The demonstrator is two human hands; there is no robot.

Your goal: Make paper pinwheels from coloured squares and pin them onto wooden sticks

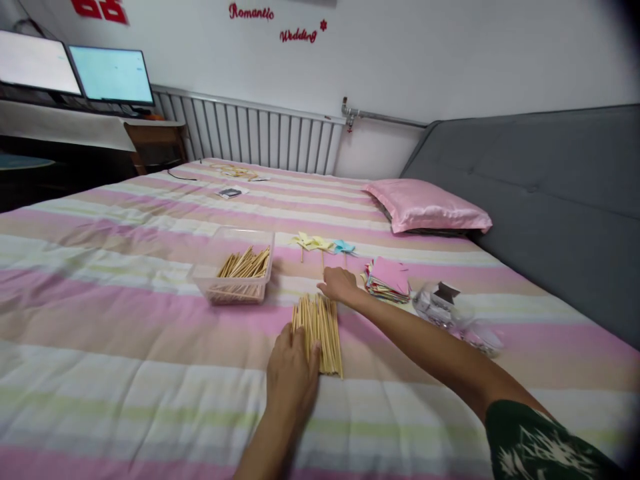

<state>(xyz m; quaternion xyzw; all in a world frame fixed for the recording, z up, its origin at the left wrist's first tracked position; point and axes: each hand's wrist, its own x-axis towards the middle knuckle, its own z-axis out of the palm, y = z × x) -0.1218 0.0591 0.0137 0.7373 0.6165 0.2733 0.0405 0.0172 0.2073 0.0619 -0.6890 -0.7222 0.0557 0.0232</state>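
**Midway, a bundle of sticks is squared up on the striped bed**

Here, a person leans over a pink-and-cream striped bedspread (125, 313), both bare hands on a loose bundle of thin wooden sticks (320, 330) lying flat in front of them. The left hand (293, 373) rests palm-down on the near end of the bundle, fingers flat and close together, pressing rather than gripping. The right hand (340, 285) reaches to the far end, fingers curled lightly against the stick tips; whether it pinches any single stick cannot be told from this angle.

By the look of it, the work is partly done. A few finished paper pinwheels (323, 244), yellow and blue, lie just beyond the right hand. Much stock remains: a clear plastic tub (235, 280) to the left holds more sticks, a stack of coloured paper squares (387, 279) sits just right of the right hand, and a small, blurred pile of what may be pins or fasteners (443, 303) lies further right. A pink satin pillow (430, 208) rests against the grey headboard (550, 200); two lit monitors (75, 70) glow at far left.
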